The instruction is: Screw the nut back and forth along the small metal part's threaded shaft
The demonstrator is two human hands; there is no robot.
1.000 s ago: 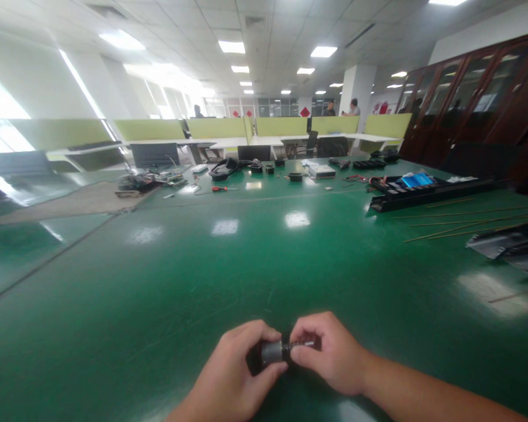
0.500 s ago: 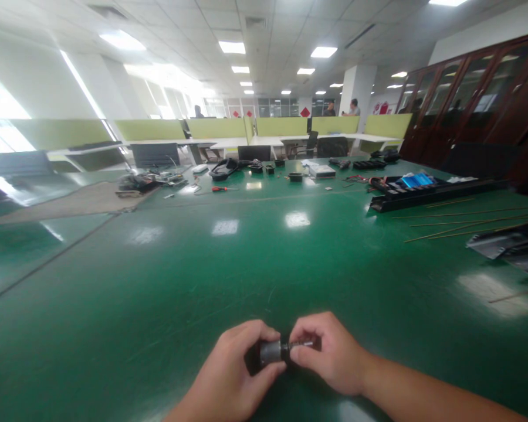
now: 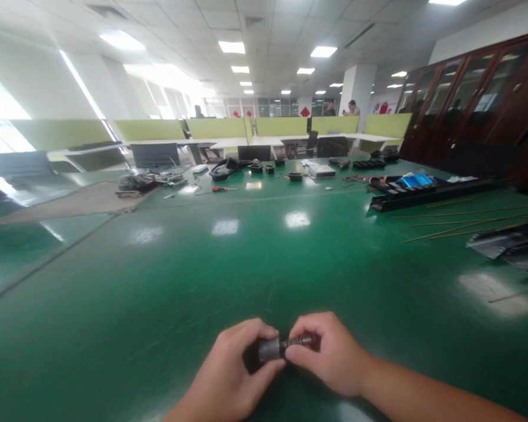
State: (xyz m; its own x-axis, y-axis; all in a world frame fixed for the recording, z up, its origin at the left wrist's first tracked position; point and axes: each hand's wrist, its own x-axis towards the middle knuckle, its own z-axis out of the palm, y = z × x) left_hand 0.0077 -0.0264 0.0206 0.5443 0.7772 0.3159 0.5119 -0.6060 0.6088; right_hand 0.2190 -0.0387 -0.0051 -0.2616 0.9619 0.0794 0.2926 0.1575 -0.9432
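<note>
At the bottom middle of the head view, my left hand [image 3: 242, 366] is closed round a short grey metal cylinder [image 3: 270, 350], thumb below and fingers above. A thin, dark ridged shaft [image 3: 300, 340] lies in line with it on the right. Its joint with the cylinder is small and dark, so I cannot tell whether the two are one piece. My right hand [image 3: 330, 351] pinches the shaft between thumb and forefinger, partly hiding it. Both hands are close together over the green tabletop [image 3: 264, 264], near its front edge.
An orange-handled screwdriver [image 3: 220, 189] lies further back. Black parts and a white box [image 3: 321, 170] stand along the far side. To the right are a long black channel [image 3: 422, 195], thin rods [image 3: 449, 225] and metal brackets [image 3: 506, 243]. Electronics [image 3: 145, 180] sit at the back left.
My right thumb and forefinger have shifted slightly left along the shaft, and more of its ridges show. The cylinder and my left hand have barely moved.
</note>
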